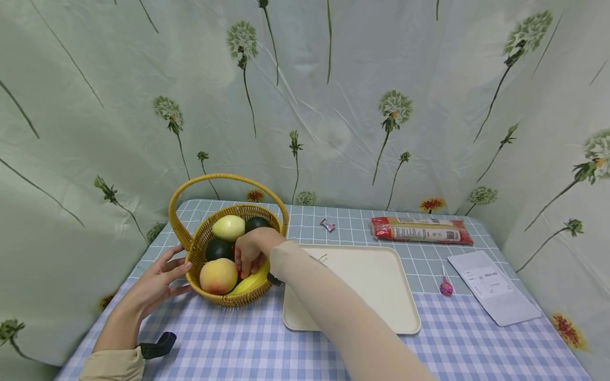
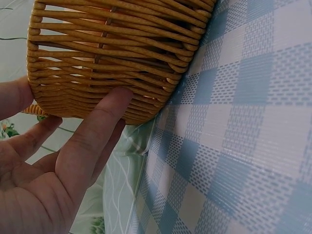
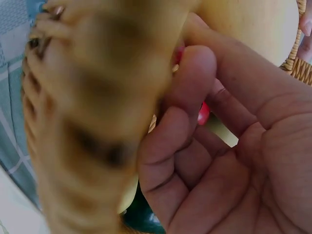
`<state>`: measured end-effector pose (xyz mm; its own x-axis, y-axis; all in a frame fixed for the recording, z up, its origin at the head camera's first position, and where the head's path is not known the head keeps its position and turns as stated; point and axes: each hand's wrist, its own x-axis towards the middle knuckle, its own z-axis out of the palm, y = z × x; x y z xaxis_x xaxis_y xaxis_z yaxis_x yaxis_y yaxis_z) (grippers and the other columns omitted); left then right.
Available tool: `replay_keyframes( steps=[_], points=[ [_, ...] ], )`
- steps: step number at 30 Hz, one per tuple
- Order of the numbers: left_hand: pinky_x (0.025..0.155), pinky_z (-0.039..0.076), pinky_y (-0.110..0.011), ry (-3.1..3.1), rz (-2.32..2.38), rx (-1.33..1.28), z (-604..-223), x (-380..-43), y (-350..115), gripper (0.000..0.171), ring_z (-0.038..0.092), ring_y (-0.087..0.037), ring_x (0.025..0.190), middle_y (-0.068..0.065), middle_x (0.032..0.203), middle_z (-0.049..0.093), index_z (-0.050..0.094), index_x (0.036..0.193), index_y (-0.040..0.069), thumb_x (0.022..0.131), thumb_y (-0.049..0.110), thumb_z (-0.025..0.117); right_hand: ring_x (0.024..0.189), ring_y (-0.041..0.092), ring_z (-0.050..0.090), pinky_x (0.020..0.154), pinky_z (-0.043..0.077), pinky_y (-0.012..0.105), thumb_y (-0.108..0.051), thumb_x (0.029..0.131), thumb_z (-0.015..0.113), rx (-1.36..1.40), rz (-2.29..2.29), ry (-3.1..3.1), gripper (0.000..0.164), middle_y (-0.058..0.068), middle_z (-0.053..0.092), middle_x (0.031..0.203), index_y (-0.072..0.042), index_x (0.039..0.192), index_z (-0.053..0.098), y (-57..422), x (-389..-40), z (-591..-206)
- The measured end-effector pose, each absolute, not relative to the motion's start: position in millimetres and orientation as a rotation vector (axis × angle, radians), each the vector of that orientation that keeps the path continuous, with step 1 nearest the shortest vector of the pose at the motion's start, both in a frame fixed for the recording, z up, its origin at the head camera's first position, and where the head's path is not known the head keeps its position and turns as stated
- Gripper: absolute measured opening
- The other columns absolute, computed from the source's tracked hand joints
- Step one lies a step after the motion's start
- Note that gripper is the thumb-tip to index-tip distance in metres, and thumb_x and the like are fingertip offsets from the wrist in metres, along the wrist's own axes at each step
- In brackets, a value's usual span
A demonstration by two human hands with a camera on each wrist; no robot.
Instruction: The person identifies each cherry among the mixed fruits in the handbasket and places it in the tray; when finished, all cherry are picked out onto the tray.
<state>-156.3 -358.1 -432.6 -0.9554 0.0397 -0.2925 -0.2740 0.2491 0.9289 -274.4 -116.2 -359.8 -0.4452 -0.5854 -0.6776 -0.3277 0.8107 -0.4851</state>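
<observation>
Tabletop [image 1: 457,328] in two patterns: near part blue-and-white gingham, far part grey-blue with white grid lines. Toward left side, wicker basket [image 1: 224,300], upright, tall handle arched over it. Just right of basket, shallow cream tray [image 1: 371,280], lying across both patterns. Behind tray, small wrapped candy [image 1: 328,225] and long red-and-yellow packet [image 1: 421,230]. Farther right, pink lollipop [image 1: 446,287] near pattern boundary; beside it, flat pale pouch [image 1: 494,288], printed, lying aslant.

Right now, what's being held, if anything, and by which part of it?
Cannot tell whether the right grip holds the red thing it partly hides; the left grip touches the basket from outside.
</observation>
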Motion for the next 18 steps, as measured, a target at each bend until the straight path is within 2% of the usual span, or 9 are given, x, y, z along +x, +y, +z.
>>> replay_keyframes(
  steps=[5, 10, 18],
  points=[
    [0.105, 0.061, -0.051, 2.266, 1.772, -0.216, -431.6, -156.2, -357.6, 0.085, 0.038, -0.046, 0.150, -0.032, 0.170, 0.021, -0.002, 0.173, 0.012, 0.114, 0.033, 0.055, 0.069, 0.005, 0.066, 0.066, 0.058, 0.016, -0.014, 0.097, 0.082, -0.716, -0.315, 2.112, 0.010, -0.007, 0.069, 0.083, -0.014, 0.093, 0.073, -117.4, -273.0, -362.5],
    [0.105, 0.061, -0.051, 2.267, 1.769, -0.216, -431.4, -155.9, -357.0, 0.085, 0.039, -0.044, 0.149, -0.032, 0.170, 0.021, -0.002, 0.173, 0.012, 0.114, 0.032, 0.056, 0.070, 0.005, 0.066, 0.066, 0.059, 0.016, -0.013, 0.096, 0.083, -0.746, -0.333, 2.121, 0.012, -0.007, 0.068, 0.083, -0.013, 0.091, 0.072, -116.4, -272.4, -364.4],
    [0.106, 0.061, -0.052, 2.268, 1.773, -0.215, -431.0, -155.4, -358.4, 0.085, 0.039, -0.044, 0.149, -0.033, 0.169, 0.021, -0.001, 0.173, 0.012, 0.113, 0.032, 0.056, 0.076, 0.007, 0.069, 0.074, 0.062, 0.019, -0.019, 0.098, 0.080, -0.803, -0.292, 2.147, 0.012, -0.005, 0.070, 0.085, -0.016, 0.090, 0.072, -113.3, -275.3, -360.2]
  ],
)
